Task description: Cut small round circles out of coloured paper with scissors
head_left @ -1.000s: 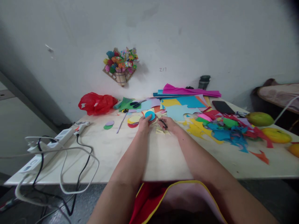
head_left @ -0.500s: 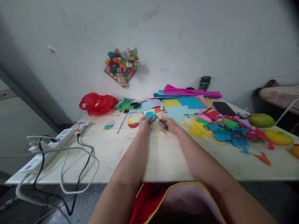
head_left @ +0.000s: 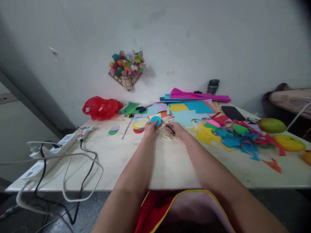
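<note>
My left hand point(head_left: 150, 128) pinches a blue paper circle point(head_left: 155, 120) over the middle of the table, with a pale yellow sheet showing behind it. From the right, my right hand point(head_left: 176, 130) grips a pair of scissors point(head_left: 170, 129) by the dark handles, blades pointing at the circle's edge. How far apart the blades are is too small to tell. Pale yellow paper snippets point(head_left: 169, 137) lie under the scissors. Left of my left hand are stacked yellow and red circles point(head_left: 139, 125), and farther left a purple and green pair of circles point(head_left: 113, 130).
Colourful paper scraps point(head_left: 239, 137) heap on the right, near mangoes point(head_left: 271, 125) and a black phone point(head_left: 232, 113). Paper sheets point(head_left: 189, 117) and another pair of scissors point(head_left: 143, 108) lie behind. A red plastic bag point(head_left: 100, 108) sits back left; power strips point(head_left: 51, 155) with cables line the left edge.
</note>
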{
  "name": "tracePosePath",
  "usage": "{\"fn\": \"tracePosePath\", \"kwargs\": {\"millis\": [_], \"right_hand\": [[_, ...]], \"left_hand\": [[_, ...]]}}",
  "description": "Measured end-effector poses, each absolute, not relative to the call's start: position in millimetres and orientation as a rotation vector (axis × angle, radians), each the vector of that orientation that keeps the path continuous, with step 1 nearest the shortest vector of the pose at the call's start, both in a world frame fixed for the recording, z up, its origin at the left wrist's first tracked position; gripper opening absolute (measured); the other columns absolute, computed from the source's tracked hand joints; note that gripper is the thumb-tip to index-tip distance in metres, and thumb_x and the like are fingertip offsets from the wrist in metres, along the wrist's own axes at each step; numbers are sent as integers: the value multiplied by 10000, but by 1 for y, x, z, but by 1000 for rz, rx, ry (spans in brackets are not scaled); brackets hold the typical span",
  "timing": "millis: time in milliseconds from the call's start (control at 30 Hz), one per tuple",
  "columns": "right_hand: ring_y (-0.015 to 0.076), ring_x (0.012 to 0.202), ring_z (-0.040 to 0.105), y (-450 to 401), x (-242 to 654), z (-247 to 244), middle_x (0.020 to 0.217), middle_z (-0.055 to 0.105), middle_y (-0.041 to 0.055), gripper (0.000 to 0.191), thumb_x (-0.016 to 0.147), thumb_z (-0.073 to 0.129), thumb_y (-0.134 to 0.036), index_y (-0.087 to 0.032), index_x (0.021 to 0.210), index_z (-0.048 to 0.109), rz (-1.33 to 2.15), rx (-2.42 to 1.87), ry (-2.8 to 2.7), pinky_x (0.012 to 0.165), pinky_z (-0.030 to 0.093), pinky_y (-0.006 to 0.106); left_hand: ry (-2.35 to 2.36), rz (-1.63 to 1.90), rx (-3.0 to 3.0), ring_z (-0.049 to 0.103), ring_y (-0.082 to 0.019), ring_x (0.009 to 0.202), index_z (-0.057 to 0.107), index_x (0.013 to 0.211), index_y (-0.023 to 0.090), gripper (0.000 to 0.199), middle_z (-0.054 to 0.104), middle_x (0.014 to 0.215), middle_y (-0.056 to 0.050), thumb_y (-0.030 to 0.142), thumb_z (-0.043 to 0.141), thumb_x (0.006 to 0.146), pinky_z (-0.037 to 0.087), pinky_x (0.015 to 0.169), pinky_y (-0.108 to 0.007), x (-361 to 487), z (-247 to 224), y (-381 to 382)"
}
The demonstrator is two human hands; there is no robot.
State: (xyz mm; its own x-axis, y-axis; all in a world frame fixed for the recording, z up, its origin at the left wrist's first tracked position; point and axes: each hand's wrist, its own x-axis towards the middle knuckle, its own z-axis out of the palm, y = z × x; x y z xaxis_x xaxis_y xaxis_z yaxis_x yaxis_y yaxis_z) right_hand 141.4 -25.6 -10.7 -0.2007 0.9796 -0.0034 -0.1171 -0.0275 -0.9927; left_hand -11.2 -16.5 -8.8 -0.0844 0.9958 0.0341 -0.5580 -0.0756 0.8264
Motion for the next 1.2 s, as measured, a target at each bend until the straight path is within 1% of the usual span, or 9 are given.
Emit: {"fn": "tracePosePath", "kwargs": {"millis": [200,333,467,567,667,733,967,1100,1200], "right_hand": [[99,340,365,-29,140,-9,400,472,-36,80,620,622,-248,-175,641,646,1412,-1014,-1231,335,225,231],[97,340,368,-32,140,-6,398,487,-34,78,594,636,-242,-178,635,653,1405,-998,-1243,336,228,231],[97,337,376,-32,141,-6,397,496,-34,82,607,657,-244,-176,653,662,1400,-987,-1272,339,240,230],[94,331,379,-32,141,-6,409,505,-32,79,643,662,-252,-176,654,644,1399,-1004,-1278,339,237,229],[96,327,369,-32,140,-6,400,473,-41,79,679,641,-254,-181,653,628,1402,-1019,-1271,334,232,227],[98,330,366,-31,140,-6,393,457,-44,65,682,627,-243,-183,657,623,1404,-1038,-1257,332,233,222],[105,335,376,-31,141,-7,399,463,-29,81,694,600,-252,-180,666,622,1410,-1080,-1241,335,235,222],[105,346,383,-33,143,-6,407,465,-25,88,722,608,-246,-190,657,593,1411,-1083,-1295,348,263,218],[96,350,372,-36,144,-4,416,470,-24,147,744,636,-256,-196,638,555,1388,-1089,-1329,356,280,218]], "left_hand": [[774,1525,748,772,-280,847,710,798,117,281,745,749,-85,214,902,617,612,863,-405,-11,-9,-16],[769,1526,752,770,-289,904,712,793,136,270,748,750,-77,216,896,613,612,873,-409,-11,-9,-16],[775,1533,750,770,-297,921,710,795,134,264,749,752,-81,216,892,623,609,896,-431,-11,-9,-16],[780,1539,758,772,-279,874,714,787,131,247,755,756,-83,216,884,630,615,879,-418,-11,-8,-17],[765,1546,760,769,-253,800,719,776,131,235,757,749,-78,215,880,627,621,848,-391,-12,-8,-18],[763,1550,754,769,-250,789,721,776,124,224,755,746,-80,208,873,635,620,855,-393,-12,-8,-18],[796,1561,717,767,-310,978,710,782,125,193,745,757,-84,189,853,670,587,960,-454,-11,-6,-18],[786,1555,735,770,-305,967,707,791,125,175,751,773,-91,183,835,686,590,958,-447,-11,-6,-19],[786,1546,743,770,-301,967,708,799,124,178,754,786,-95,183,833,687,592,957,-443,-11,-7,-18]]}}
